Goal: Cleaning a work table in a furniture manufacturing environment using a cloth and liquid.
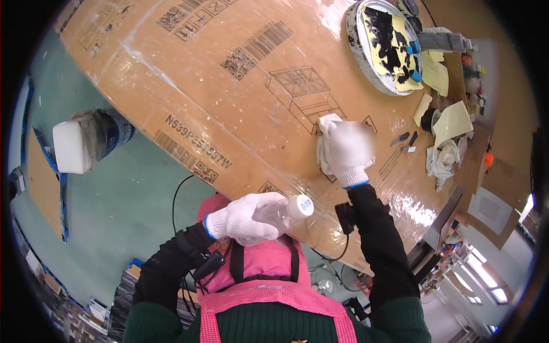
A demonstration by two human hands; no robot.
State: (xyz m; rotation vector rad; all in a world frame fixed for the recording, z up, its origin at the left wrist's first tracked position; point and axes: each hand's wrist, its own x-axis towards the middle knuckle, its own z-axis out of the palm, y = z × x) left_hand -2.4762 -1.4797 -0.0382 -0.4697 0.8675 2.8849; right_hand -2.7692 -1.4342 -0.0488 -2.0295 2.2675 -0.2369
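Note:
My left hand (243, 219), in a white knit glove, is wrapped round a clear plastic bottle (275, 215) close to my body. The bottle lies tilted, its white cap pointing to the right. Out over the table, my gloved right hand (350, 150) presses a crumpled white cloth (324, 142) against the printed cardboard (229, 108) that covers the tabletop. A blur hides the fingers of this hand, but the cloth bunches out from under it on the left. The cardboard looks glossy, as if covered with clear film or tape.
At the far right stands a round white lid (353, 43) with black-smeared yellow paper on it. Small dark blades (400, 138), a roll of tape (429, 120), yellow paper scraps (453, 122) and a crumpled rag (443, 160) lie along the right side. A bucket (111, 132) stands on the floor left of the table.

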